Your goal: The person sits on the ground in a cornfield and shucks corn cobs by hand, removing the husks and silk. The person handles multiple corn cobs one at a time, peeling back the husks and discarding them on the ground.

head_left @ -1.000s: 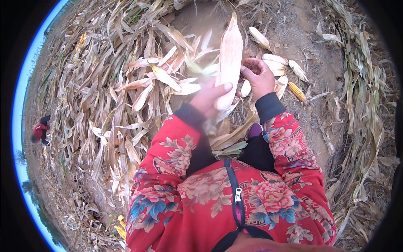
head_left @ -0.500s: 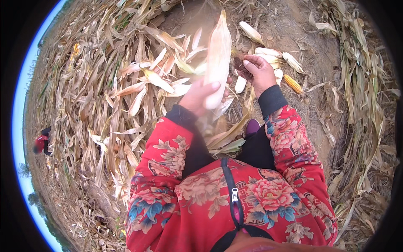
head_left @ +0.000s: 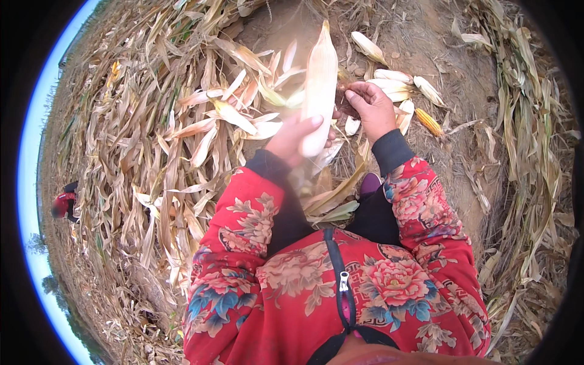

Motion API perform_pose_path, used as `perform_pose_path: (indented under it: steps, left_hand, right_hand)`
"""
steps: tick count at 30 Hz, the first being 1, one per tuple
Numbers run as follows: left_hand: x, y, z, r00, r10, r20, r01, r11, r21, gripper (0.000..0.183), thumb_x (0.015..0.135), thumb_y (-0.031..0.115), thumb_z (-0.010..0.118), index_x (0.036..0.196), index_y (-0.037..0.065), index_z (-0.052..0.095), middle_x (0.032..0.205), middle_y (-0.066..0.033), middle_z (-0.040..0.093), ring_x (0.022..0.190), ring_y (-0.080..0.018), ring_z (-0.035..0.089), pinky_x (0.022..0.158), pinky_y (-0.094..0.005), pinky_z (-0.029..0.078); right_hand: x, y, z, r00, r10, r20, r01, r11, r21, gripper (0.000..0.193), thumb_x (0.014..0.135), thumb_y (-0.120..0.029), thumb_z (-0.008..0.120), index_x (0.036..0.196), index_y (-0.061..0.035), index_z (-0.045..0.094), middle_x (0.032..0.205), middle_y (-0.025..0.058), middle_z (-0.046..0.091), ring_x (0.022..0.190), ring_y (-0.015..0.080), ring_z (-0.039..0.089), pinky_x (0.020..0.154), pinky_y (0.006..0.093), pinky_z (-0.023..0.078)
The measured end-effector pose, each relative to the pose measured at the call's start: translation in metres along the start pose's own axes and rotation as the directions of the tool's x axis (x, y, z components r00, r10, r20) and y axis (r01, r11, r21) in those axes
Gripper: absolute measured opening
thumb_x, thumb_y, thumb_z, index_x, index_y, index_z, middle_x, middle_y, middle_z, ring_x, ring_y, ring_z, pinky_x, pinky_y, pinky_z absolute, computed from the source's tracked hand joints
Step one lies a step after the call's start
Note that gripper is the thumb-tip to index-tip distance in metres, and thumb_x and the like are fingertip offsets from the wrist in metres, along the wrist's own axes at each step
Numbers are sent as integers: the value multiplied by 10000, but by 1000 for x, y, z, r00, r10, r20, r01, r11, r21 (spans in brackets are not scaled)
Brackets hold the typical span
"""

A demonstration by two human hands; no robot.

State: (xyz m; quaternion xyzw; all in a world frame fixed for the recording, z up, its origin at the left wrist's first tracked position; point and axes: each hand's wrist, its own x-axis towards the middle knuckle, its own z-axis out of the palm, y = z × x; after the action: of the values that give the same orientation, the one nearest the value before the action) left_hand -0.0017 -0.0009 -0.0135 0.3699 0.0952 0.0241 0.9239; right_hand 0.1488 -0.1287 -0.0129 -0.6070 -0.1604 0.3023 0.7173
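My left hand (head_left: 293,140) is wrapped round the lower part of a pale ear of corn in its husk (head_left: 321,76). The ear stands nearly upright with its pointed tip away from me, and its sides are smooth and closed. Just to its right, my right hand (head_left: 376,114) pinches a dark brown tuft of corn silk (head_left: 344,104) between thumb and fingers. Part of the tuft is hidden behind the ear and fingers. Beyond my right hand lie several husk-covered ears (head_left: 392,76) and one bare yellow cob (head_left: 429,122).
Loose dry husks (head_left: 234,115) are strewn over flattened stalks (head_left: 115,158) on the left. Bare soil (head_left: 450,79) runs along the right, bordered by more dry stalks (head_left: 526,121). A purple shoe (head_left: 369,184) shows below my hands. Another person (head_left: 64,204) is far left.
My right hand has shifted slightly with the silk, and less of the tuft shows now. The ear remains in my left hand, a little lower in the picture.
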Motion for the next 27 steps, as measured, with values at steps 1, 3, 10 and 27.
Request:
perform_pose_path:
  steps: [1, 3, 10, 27]
  left_hand:
    - [0, 1, -1, 1000, 2, -4, -2, 1000, -5, 603, 887, 279, 676, 1344, -22, 423, 1224, -145, 567, 914, -202, 643, 757, -333, 581]
    - [-2, 4, -1, 999, 35, -4, -35, 999, -5, 612, 886, 283, 677, 1349, -22, 419, 1227, -147, 567, 922, -205, 641, 758, -329, 582]
    - [0, 4, 5, 999, 26, 30, -27, 999, 30, 604, 883, 262, 677, 1352, -18, 419, 1252, -156, 560, 952, -220, 638, 768, -326, 588]
    - [0, 2, 1, 1000, 13, -24, -13, 1000, -8, 583, 880, 239, 680, 1337, -21, 431, 1213, -137, 578, 934, -214, 647, 752, -331, 588]
  right_hand:
    - [1, -2, -1, 999, 7, -33, -7, 1000, 13, 195, 904, -63, 627, 1070, 35, 597, 944, 78, 672, 808, 113, 639, 717, 257, 537]
    - [3, -2, -1, 998, -6, -57, 9, 999, 51, 198, 901, -68, 633, 1068, 34, 597, 942, 73, 671, 805, 110, 636, 713, 254, 535]
    - [3, 9, 2, 998, 18, 53, -13, 997, -80, 222, 911, -48, 627, 1111, 26, 564, 960, 70, 655, 857, 133, 648, 760, 267, 560]
    - [2, -1, 2, 994, -109, -2, 107, 980, -170, 187, 873, -55, 667, 1042, 10, 621, 932, 50, 682, 836, 99, 640, 760, 246, 525]
